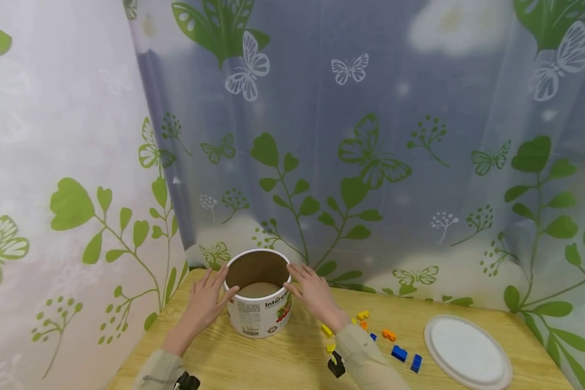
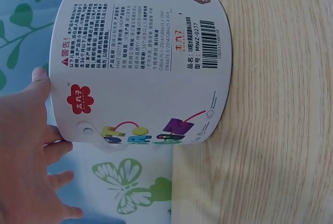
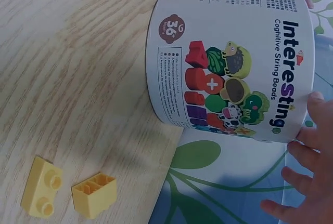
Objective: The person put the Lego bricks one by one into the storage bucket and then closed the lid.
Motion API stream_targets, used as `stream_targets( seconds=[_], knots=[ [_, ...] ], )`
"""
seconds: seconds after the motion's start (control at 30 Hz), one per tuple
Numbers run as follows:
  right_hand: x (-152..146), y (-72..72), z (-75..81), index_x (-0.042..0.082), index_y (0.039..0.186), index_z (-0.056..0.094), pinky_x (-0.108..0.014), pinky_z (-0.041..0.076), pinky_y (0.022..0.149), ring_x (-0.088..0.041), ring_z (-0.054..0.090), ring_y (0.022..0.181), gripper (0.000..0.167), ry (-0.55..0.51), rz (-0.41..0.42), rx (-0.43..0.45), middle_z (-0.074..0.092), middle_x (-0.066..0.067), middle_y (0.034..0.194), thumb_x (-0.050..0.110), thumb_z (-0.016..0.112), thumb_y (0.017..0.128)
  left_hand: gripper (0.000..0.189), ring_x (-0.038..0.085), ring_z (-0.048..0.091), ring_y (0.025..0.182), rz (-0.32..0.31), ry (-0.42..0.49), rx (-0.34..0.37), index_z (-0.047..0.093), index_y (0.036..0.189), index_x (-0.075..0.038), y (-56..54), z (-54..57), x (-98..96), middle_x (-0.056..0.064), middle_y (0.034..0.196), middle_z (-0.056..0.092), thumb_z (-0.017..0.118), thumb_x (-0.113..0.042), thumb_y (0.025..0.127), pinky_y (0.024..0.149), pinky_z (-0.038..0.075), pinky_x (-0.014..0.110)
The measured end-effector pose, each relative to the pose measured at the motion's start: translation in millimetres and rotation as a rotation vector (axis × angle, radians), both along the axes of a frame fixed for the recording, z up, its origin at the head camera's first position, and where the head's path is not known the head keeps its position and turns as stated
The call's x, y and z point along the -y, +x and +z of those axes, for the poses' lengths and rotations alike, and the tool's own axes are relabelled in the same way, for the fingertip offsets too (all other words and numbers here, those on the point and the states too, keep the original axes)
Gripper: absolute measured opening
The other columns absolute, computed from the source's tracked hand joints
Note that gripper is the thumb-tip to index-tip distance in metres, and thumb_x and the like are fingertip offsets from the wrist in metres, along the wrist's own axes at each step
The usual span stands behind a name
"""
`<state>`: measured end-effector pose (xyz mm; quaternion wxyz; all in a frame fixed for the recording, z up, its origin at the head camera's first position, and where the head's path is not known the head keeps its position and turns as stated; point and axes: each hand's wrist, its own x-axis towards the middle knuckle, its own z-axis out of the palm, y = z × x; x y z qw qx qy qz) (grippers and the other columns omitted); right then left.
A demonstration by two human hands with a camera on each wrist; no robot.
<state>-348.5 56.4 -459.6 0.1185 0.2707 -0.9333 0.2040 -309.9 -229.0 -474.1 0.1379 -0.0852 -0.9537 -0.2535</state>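
A round white cardboard tub (image 1: 258, 317) with a brown inside stands upright on the table, its mouth uncovered and its brown bottom in sight. Printed letters and a barcode cover its side (image 2: 140, 68), and the right wrist view shows pictures of coloured beads. My left hand (image 1: 205, 300) touches the rim at the left, thumb at the near edge, fingers spread and fairly straight. At the opposite side my right hand (image 1: 315, 293) touches the rim the same way, its fingers (image 3: 296, 180) apart along the tub's upper edge.
Right of the tub lie several small toy bricks: blue ones (image 1: 399, 353), an orange one (image 1: 389, 335) and yellow ones (image 3: 94, 195), partly hidden by the right forearm. A round white lid (image 1: 468, 349) rests farther right. A printed curtain (image 1: 322, 162) hangs behind the wooden table (image 1: 214, 363).
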Motion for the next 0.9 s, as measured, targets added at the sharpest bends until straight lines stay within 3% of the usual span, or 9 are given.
stream_targets(
  seconds=[0.37,0.9],
  knots=[
    [-1,-1.5,-4.7,0.009,0.152,0.049,-0.068,0.041,0.104,-0.037,0.04,0.144,0.056,0.014,-0.005,-0.037,0.046,-0.009,0.157,0.039,0.054,0.105,0.07,0.048,0.021,0.15,-0.012,0.024,-0.062,0.035,0.157,-0.003,2.8,-4.3,-0.4,0.018,0.161,0.035,0.057,-0.041,0.104,0.112,0.01,0.077],
    [-17,12.9,-7.5,0.007,0.148,0.054,-0.067,0.042,0.104,-0.037,0.041,0.144,0.055,-0.017,-0.017,-0.07,0.052,-0.01,0.151,0.038,0.059,0.103,0.068,0.047,0.026,0.148,-0.028,-0.001,-0.081,0.041,0.154,-0.001,13.4,-4.3,-14.0,0.019,0.158,0.039,0.059,-0.041,0.102,0.113,0.014,0.076]
  ],
)
